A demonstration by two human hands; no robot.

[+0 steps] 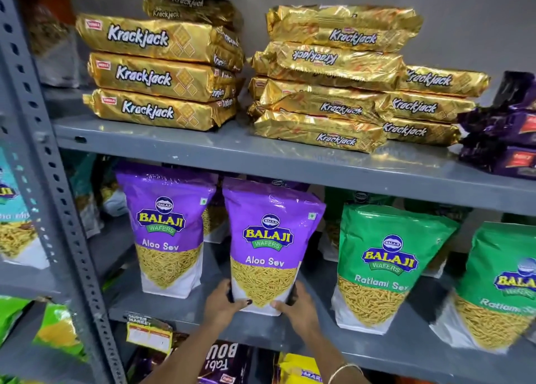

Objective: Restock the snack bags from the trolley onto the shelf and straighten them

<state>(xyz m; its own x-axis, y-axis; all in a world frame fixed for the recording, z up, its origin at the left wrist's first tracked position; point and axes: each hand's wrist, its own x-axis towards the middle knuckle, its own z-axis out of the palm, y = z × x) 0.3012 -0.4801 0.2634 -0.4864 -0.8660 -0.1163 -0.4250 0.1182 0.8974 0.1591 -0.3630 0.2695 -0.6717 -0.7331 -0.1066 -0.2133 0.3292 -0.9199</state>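
Both hands clamped the base of the purple Aloo Sev bag (268,247), left hand (223,305) and right hand (295,306) on opposite bottom corners; it stood upright between them, rising directly above, equally near each.

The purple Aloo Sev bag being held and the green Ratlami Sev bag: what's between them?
Head view: mostly bare grey shelf separates the held Aloo Sev bag from the Ratlami Sev bag.

We see bare shelf (316,305) between the held Aloo Sev bag (268,247) and the green Ratlami Sev bag (385,267); the upper shelf edge (290,166) hangs close overhead.
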